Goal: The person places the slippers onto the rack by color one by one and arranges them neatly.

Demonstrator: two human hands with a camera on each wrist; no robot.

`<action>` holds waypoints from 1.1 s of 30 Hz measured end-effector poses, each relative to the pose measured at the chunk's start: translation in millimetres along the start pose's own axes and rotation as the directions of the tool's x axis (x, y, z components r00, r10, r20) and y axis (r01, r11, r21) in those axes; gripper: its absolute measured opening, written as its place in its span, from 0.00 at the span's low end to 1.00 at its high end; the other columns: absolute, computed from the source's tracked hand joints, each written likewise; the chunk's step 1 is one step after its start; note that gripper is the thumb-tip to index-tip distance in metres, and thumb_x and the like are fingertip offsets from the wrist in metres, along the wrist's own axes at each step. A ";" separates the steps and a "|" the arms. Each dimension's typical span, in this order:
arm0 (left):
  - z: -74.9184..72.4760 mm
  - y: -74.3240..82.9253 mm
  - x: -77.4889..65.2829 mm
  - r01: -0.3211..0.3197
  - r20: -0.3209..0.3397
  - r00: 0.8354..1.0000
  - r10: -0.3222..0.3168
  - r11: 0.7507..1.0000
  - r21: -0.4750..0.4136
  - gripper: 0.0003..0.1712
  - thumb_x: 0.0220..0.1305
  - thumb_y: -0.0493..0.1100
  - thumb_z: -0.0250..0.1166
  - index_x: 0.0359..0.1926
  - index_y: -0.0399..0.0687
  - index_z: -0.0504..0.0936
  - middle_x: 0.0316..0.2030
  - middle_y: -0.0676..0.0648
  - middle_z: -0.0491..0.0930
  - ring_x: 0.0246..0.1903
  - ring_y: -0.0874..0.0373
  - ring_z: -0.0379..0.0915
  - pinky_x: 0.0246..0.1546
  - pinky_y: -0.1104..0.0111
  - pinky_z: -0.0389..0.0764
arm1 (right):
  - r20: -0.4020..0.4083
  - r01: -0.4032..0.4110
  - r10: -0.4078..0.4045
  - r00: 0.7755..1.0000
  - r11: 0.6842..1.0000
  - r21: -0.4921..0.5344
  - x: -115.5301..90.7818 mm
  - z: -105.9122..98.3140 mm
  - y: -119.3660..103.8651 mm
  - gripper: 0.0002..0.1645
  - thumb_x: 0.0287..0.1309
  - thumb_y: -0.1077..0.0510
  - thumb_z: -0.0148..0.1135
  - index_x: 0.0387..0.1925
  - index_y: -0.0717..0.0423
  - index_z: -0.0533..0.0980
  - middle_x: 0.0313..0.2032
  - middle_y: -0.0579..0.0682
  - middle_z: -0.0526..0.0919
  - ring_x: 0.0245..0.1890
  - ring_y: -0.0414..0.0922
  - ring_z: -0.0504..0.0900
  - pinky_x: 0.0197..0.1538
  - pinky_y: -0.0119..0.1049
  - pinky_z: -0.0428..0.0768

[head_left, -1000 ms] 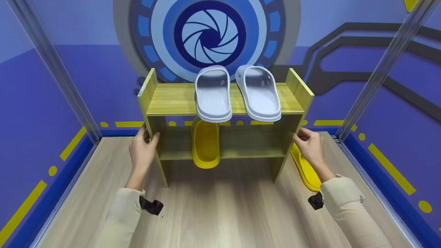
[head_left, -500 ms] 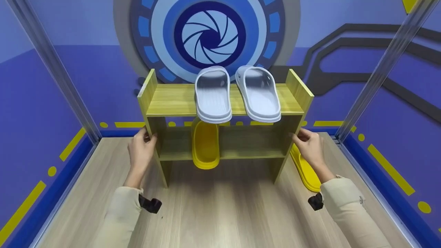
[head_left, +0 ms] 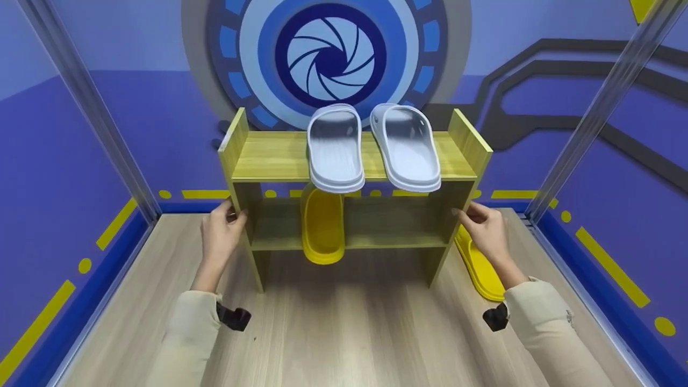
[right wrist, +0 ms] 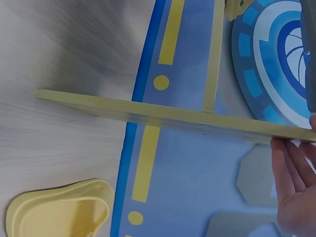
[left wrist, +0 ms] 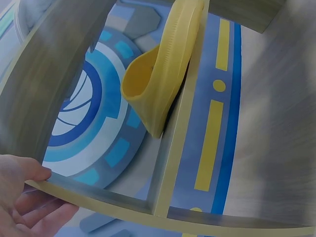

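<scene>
A small wooden shoe rack stands upright in the head view. My left hand grips the front edge of its left side panel, thumb inside and fingers outside, as the left wrist view also shows. The right hand pinches the right side panel at about the same height. Two pale grey clogs sit side by side on the top shelf, toes to the back. One yellow clog rests on the lower shelf, left of its middle. Another yellow clog lies on the table right of the rack, partly hidden by my right forearm.
The wooden table is bounded by purple-blue walls with metal corner posts. The back wall stands close behind the rack. A black wrist camera is strapped to each wrist.
Both hands keep their hold on the side panels. The rack and clogs stay put; only the head view shifts very slightly.
</scene>
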State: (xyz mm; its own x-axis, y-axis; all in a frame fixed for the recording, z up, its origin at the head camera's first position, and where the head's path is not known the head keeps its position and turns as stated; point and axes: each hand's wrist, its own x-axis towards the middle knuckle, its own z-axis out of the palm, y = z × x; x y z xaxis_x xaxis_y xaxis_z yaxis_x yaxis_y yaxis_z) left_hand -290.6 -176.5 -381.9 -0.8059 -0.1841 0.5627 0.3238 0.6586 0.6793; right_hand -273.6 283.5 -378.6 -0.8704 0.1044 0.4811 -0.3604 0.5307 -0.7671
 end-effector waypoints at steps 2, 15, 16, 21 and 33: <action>-0.1 0.6 0.3 -0.006 0.001 1.000 0.006 1.000 0.000 0.10 0.52 0.36 0.61 0.36 0.34 0.79 0.32 0.35 0.79 0.32 0.45 0.77 0.32 0.56 0.76 | 0.009 -0.002 0.002 1.000 1.000 0.016 -3.0 -1.3 -1.9 0.18 0.53 0.60 0.59 0.44 0.68 0.75 0.34 0.61 0.80 0.29 0.45 0.77 0.33 0.23 0.73; 0.2 4.1 1.3 0.017 0.010 1.000 -0.017 1.000 -0.008 0.09 0.53 0.36 0.61 0.35 0.34 0.79 0.32 0.35 0.79 0.32 0.45 0.77 0.31 0.56 0.76 | -0.017 -0.097 0.097 0.995 0.995 -0.008 -18.5 -22.3 64.7 0.28 0.52 0.47 0.58 0.52 0.59 0.72 0.42 0.57 0.79 0.35 0.33 0.78 0.37 0.22 0.73; 0.4 3.7 1.4 0.013 0.005 1.000 -0.013 1.000 -0.012 0.09 0.52 0.36 0.61 0.35 0.34 0.79 0.32 0.35 0.79 0.32 0.45 0.77 0.32 0.56 0.76 | -0.023 -0.107 0.107 0.994 0.994 -0.010 -21.2 -24.6 67.0 0.28 0.52 0.48 0.59 0.52 0.59 0.72 0.42 0.57 0.79 0.35 0.32 0.77 0.37 0.21 0.73; 1.2 1.5 1.2 0.002 -0.015 1.000 -0.002 1.000 -0.021 0.08 0.51 0.35 0.62 0.34 0.34 0.79 0.30 0.35 0.79 0.31 0.45 0.77 0.32 0.57 0.76 | -0.046 -0.162 0.160 0.986 0.986 -0.039 -37.3 -33.5 76.6 0.25 0.54 0.53 0.58 0.51 0.64 0.72 0.42 0.59 0.78 0.34 0.29 0.76 0.36 0.19 0.71; 0.6 -0.4 0.4 0.010 -0.002 1.000 -0.010 1.000 0.000 0.10 0.52 0.35 0.61 0.37 0.35 0.79 0.32 0.36 0.80 0.32 0.46 0.78 0.32 0.56 0.76 | -0.051 -0.298 0.294 0.955 0.945 -0.132 -59.3 -26.0 216.0 0.40 0.50 0.43 0.59 0.60 0.58 0.62 0.53 0.59 0.70 0.52 0.50 0.69 0.51 0.35 0.68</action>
State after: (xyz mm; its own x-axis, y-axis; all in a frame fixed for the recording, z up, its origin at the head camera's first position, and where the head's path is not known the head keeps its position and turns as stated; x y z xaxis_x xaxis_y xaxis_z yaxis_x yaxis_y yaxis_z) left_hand -291.3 -176.4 -382.2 -0.8079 -0.1920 0.5572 0.3162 0.6566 0.6847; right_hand -291.1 413.8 -561.7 -0.9196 0.2984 0.2556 -0.0371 0.5816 -0.8126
